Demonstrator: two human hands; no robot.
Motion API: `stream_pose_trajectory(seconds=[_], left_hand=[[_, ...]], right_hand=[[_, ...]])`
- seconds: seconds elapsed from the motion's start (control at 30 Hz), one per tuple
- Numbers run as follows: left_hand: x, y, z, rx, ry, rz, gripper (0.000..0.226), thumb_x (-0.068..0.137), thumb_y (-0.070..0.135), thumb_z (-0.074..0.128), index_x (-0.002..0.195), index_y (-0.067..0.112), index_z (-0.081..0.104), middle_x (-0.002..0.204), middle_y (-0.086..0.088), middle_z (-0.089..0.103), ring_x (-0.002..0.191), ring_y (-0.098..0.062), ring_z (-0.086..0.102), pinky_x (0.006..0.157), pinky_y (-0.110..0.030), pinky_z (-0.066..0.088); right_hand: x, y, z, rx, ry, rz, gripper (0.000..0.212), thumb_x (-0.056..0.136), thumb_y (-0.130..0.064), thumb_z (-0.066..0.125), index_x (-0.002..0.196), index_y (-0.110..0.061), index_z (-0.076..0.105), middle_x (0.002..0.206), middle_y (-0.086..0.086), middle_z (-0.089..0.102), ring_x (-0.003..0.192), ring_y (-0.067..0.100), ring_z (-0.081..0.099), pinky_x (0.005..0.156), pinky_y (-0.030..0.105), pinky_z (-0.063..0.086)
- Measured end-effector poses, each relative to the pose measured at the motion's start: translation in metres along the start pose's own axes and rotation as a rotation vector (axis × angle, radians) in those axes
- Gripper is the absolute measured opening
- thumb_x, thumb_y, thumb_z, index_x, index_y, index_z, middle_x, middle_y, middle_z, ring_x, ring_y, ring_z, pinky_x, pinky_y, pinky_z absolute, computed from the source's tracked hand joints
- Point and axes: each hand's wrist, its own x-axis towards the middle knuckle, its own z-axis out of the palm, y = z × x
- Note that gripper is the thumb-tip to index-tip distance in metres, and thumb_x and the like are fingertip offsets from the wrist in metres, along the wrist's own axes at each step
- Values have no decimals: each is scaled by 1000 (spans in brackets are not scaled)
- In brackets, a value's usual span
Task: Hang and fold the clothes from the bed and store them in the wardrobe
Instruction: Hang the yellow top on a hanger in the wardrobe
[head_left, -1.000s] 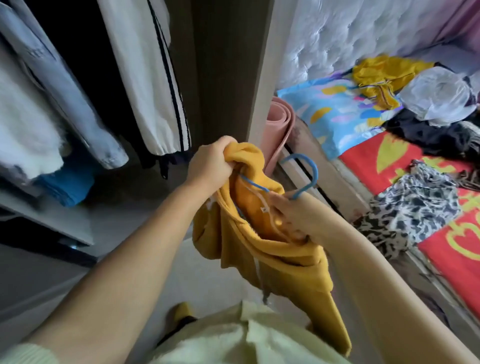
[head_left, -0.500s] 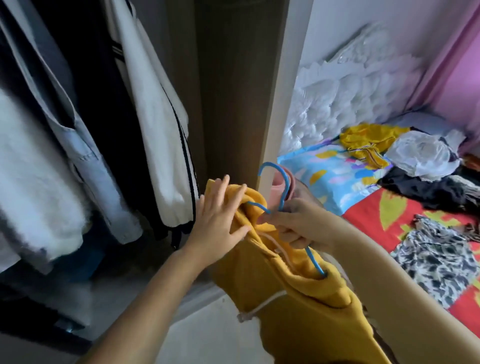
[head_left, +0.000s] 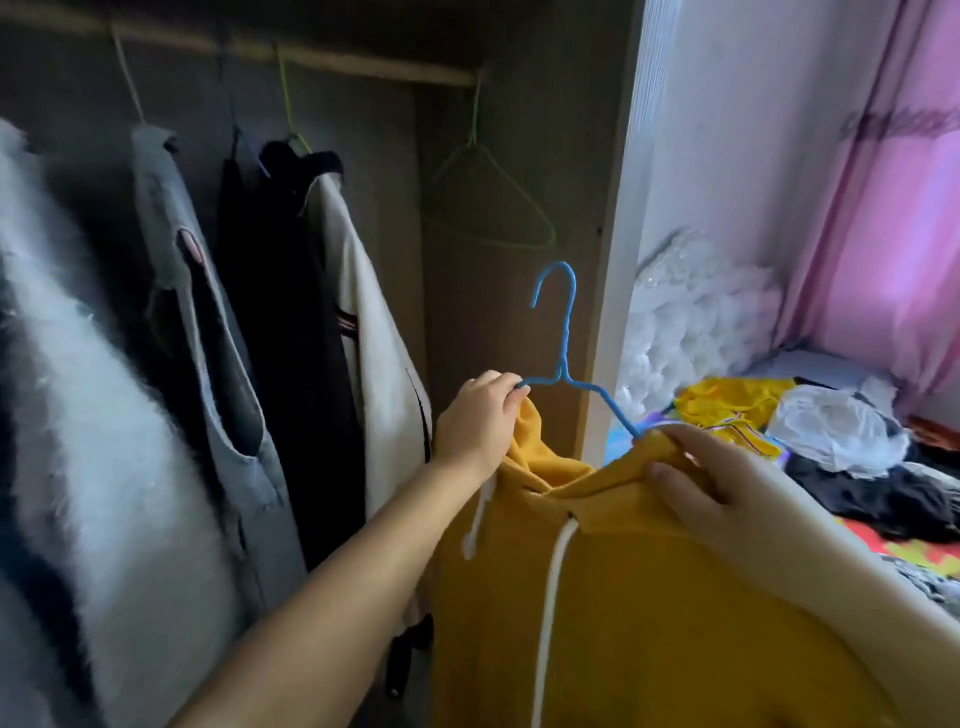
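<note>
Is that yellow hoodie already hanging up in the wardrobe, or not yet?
Not yet. The yellow hoodie sits on the blue hanger, but its hook is below the rail, held by the left hand and right hand.

Hanger (head_left: 563, 358): between your hands, hook above your fingers.
Hoodie (head_left: 623, 597): below your fingers.
Rail (head_left: 322, 60): above, beyond your left hand (head_left: 475, 423).
Bed (head_left: 893, 551): beyond your right hand (head_left: 711, 483).
</note>
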Motion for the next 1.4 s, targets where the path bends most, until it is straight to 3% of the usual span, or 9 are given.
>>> stream_pose_trajectory(seconds=[0.2,0.27,0.37,0.43,0.53,0.7,0.93,1.2,1.4], left_hand=[[41,-1,-8,-263,191,-378,52,102,37,39,150,19,30,158,-6,25,142,-22,32,110,-33,34],[49,-9,-11,-434,239,-434,54,102,38,39,151,18,25,155,-8,31,141,-24,34,112,-36,32],[53,-17,-14,-668,137,-368,58,100,52,28,153,36,14,159,5,22,144,-17,25,118,-44,23],[62,-20,-23,-772,75,-385,63,88,67,21,147,50,8,160,13,14,146,-12,18,120,-44,16],[90,-27,-43,-895,-25,-471,82,74,78,22,149,44,20,155,6,30,141,-18,31,117,-43,25],[157,-33,-65,-891,78,-355,67,89,66,25,151,42,13,155,6,30,135,-18,37,110,-39,31],[189,-71,-54,-774,146,-410,57,99,55,22,152,35,16,157,9,26,140,-10,28,105,-23,24],[167,-82,-41,-694,73,-470,58,99,55,22,152,34,19,158,6,26,143,-15,28,111,-29,25],[120,-55,-48,-686,64,-396,55,96,57,24,150,42,20,158,11,25,143,-12,26,112,-33,26]], right_hand=[[65,-42,-1,135,81,-29,13,96,-31,54,106,-32,63,87,-13,65,77,-4,57,61,5,42],[100,-55,-1,111,110,-54,25,97,-35,52,119,-27,61,99,-7,64,87,5,58,71,8,43],[160,-77,-8,132,161,-94,38,98,-39,51,132,-24,55,111,-4,60,97,15,57,88,30,48],[199,-94,-13,181,198,-152,39,98,-39,51,133,-24,54,110,-6,59,92,12,55,84,30,47],[255,-122,-13,292,256,-238,38,98,-36,52,134,-23,54,100,-10,55,85,7,51,79,26,43],[355,-178,0,402,257,-345,42,99,-35,49,139,-21,49,125,0,59,113,19,55,87,29,40],[433,-189,47,312,189,-351,35,99,-28,48,131,-17,57,125,7,63,115,26,58,88,31,43],[409,-137,84,211,200,-394,55,101,-37,46,151,-26,26,126,2,58,95,12,56,77,25,46],[326,-87,88,326,180,-267,65,100,-34,49,154,-35,12,156,3,27,136,21,40,101,37,45]])
